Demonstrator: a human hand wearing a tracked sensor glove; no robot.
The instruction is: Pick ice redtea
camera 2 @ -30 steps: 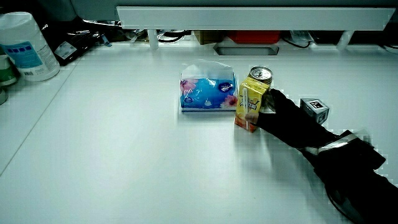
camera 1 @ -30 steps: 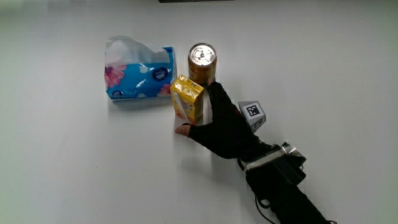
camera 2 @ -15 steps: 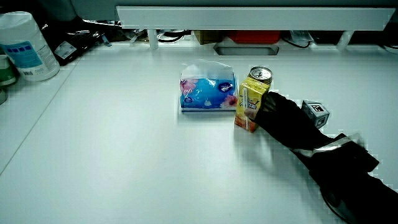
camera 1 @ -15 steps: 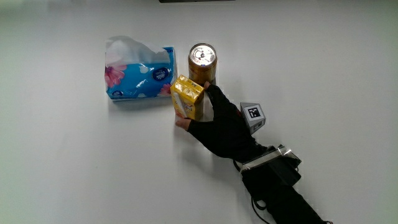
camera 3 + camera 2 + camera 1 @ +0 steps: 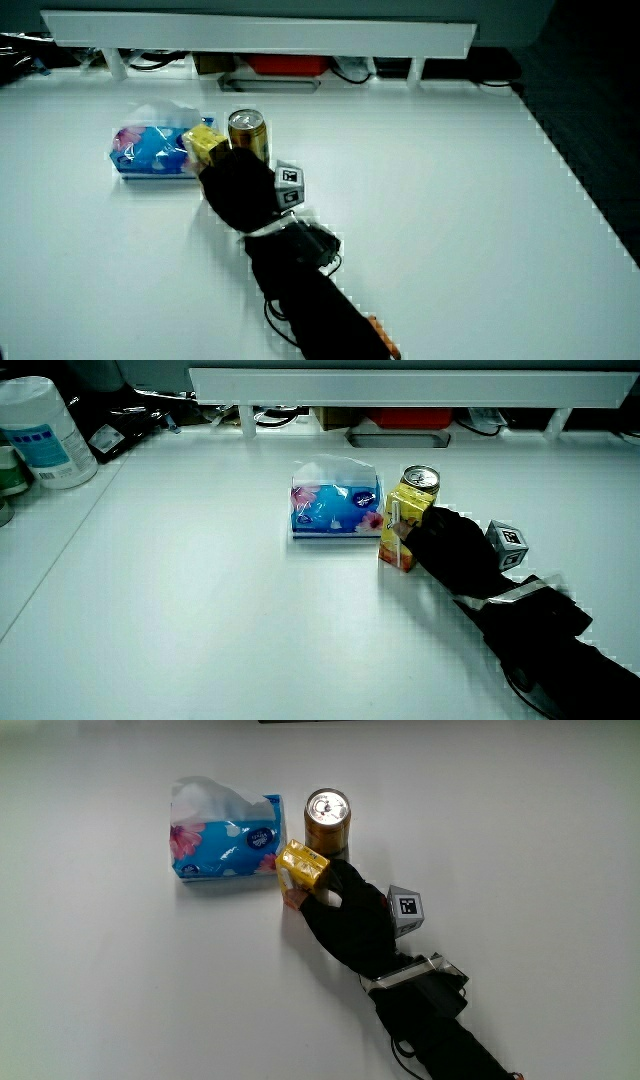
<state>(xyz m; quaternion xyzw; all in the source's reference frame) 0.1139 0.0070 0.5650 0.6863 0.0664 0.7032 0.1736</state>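
The hand [image 5: 345, 910] grips the yellow ice redtea carton [image 5: 301, 867], which stands between the tissue pack [image 5: 222, 842] and the can [image 5: 326, 818]

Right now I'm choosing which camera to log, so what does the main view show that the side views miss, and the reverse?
Only the main view looks straight down onto the can, showing its whole round top. Only the side views show the low partition, and a side view adds a white tub at the table's edge and the straw on the carton's face. Both show the hand closed on the yellow carton, between the tissue pack and the can, with the cube on its back.
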